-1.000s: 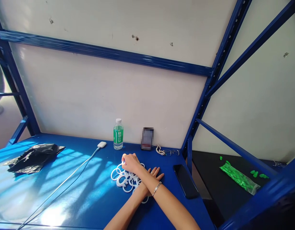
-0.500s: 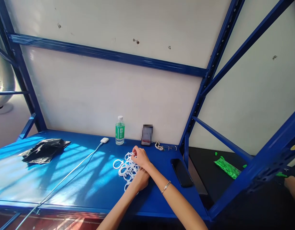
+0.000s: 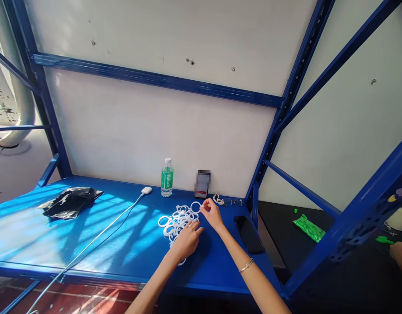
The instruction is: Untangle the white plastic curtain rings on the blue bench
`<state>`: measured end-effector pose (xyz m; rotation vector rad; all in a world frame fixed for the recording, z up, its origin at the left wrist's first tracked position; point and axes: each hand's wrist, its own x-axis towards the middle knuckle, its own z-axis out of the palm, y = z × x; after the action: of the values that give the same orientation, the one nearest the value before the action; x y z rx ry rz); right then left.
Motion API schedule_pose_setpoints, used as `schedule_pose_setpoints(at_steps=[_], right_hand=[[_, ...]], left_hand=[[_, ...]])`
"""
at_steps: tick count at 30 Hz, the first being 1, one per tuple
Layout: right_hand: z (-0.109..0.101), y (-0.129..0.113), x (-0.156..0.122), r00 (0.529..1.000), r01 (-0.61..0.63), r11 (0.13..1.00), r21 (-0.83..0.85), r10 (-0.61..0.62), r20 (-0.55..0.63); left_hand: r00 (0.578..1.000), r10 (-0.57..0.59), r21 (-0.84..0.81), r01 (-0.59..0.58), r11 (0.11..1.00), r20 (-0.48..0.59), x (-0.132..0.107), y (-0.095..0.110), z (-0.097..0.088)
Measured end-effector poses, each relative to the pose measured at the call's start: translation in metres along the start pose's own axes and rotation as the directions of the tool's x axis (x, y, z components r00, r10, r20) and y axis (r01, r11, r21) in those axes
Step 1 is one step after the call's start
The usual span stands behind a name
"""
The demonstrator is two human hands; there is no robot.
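Observation:
A pile of white rings (image 3: 176,222) lies on the blue tabletop, some overlapping. My right hand (image 3: 212,214), with a bracelet on its wrist, pinches one white ring (image 3: 195,206) at the pile's upper right edge. Over the pile's right side rests my left hand (image 3: 188,240), its fingers loosely apart and touching the rings. The palm hides part of the pile, and a ring peeks out below it.
Behind the pile stand a water bottle (image 3: 167,179) and a propped phone (image 3: 202,184), with glasses (image 3: 233,202) beside it. A black phone (image 3: 248,234) lies right, a black plastic bag (image 3: 72,203) left. A white cable (image 3: 99,237) crosses the blue table (image 3: 129,261). Another person's hand (image 3: 400,255) shows far right.
My hands, crossed close together over the pile before, have come apart. The right hand moved right with a ring in its fingertips; the left now lies across the pile. The view shifted slightly.

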<state>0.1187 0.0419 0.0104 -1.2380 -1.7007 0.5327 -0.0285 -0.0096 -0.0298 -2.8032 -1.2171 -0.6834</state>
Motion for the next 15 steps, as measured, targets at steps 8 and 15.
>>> schedule_pose_setpoints(at_steps=[8, 15], right_hand=[[-0.027, 0.056, -0.036, 0.977, -0.109, 0.993, -0.052, 0.097, -0.192], [-0.024, 0.091, -0.039, 0.953, -0.187, 0.962, 0.200, 0.227, -0.202]], left_hand=[[0.951, -0.273, 0.068, 0.285, 0.956, -0.144, 0.018, -0.067, -0.011], [0.906, -0.405, 0.046, 0.402, 0.914, 0.125, 0.024, -0.097, -0.008]])
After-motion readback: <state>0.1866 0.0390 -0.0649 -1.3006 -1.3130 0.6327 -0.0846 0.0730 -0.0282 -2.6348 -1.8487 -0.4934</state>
